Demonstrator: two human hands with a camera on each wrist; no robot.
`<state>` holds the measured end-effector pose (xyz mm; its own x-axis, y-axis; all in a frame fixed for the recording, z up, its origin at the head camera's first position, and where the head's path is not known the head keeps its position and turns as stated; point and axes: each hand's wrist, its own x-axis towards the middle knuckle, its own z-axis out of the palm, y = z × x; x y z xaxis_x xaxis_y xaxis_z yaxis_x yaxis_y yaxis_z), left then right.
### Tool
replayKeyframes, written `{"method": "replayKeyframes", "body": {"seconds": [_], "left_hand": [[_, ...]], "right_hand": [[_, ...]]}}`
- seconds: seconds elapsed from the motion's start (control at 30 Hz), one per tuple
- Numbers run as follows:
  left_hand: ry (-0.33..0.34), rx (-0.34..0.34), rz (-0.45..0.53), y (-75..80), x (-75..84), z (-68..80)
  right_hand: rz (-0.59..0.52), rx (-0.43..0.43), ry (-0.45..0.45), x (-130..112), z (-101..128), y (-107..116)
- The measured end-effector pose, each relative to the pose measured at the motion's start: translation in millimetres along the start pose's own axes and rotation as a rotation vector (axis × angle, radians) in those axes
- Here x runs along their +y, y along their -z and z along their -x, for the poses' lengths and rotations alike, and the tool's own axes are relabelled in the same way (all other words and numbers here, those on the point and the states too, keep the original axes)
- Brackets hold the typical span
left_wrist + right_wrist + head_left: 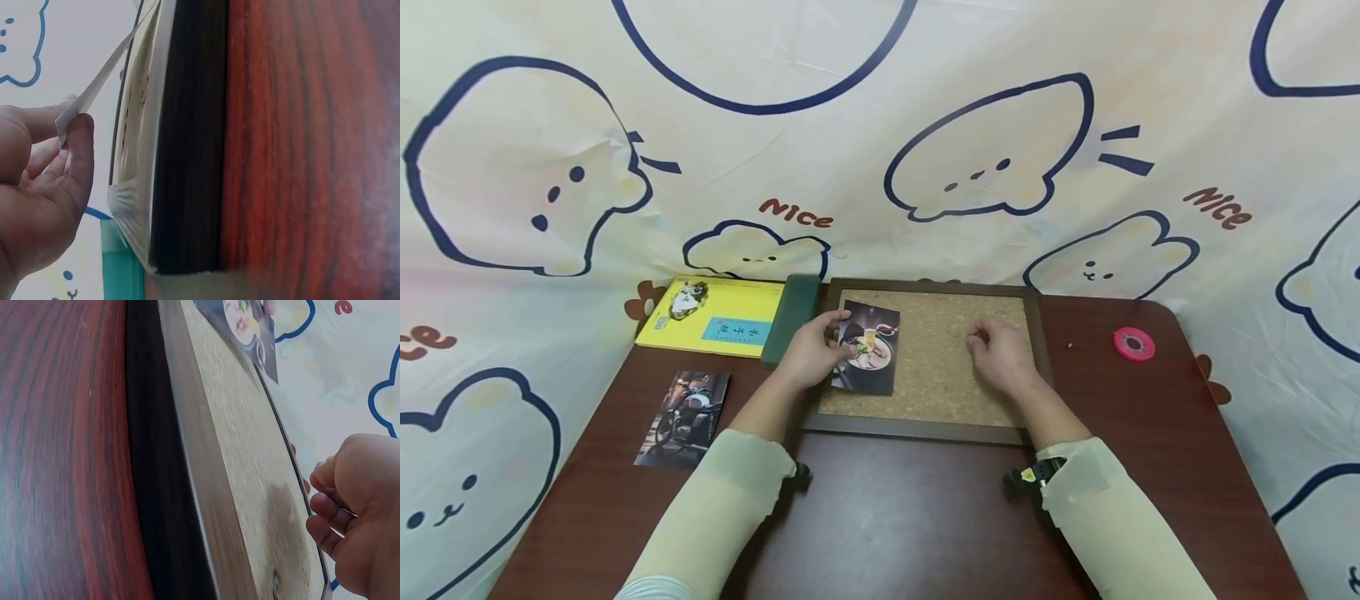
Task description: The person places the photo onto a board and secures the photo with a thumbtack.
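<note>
My left hand (812, 348) pinches the left edge of a photo print (886, 379) between thumb and fingers. The photo shows a bowl of food on a dark ground. In the left wrist view the held photo (94, 87) slants up off the corkboard. The corkboard (936, 358), set in a dark brown frame, lies on the table under both hands. My right hand (1000, 354) is over the board's right part with its fingers curled in. In the right wrist view these curled fingers (325, 531) show no object, though the inside of the grip is hidden.
A second photo (685, 419), of a motorcycle, lies on the table at the left. Behind it are a yellow book (715, 292) and a dark green box (793, 317) beside the board. A pink ring-shaped item (1133, 343) sits at the right, near a tiny object (1070, 345).
</note>
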<state>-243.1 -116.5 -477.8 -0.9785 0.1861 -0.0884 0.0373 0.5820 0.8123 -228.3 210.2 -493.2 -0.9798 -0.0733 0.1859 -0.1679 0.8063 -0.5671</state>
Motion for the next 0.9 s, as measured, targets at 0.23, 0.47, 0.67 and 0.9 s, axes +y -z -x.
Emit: {"method": "replayKeyframes", "body": {"seconds": [0.23,0.47,0.67,0.9], "left_hand": [[0.009,0.000,-0.033,-6.6,2.3,-5.9],[0.011,0.009,-0.153,-12.0,-2.1,-14.4],[0.016,-0.004,-0.217,-12.6,-4.5,-17.0],[-0.011,-0.033,-0.260,-16.5,-4.0,-20.1]], "right_hand": [[-0.025,-0.031,0.018,-13.4,-2.5,-8.5],[-0.031,-0.051,-0.002,-23.9,-8.7,-16.0],[-0.025,-0.080,-0.009,-31.5,-14.6,-25.4],[-0.026,-0.103,-0.025,-37.3,-21.5,-30.1]]}}
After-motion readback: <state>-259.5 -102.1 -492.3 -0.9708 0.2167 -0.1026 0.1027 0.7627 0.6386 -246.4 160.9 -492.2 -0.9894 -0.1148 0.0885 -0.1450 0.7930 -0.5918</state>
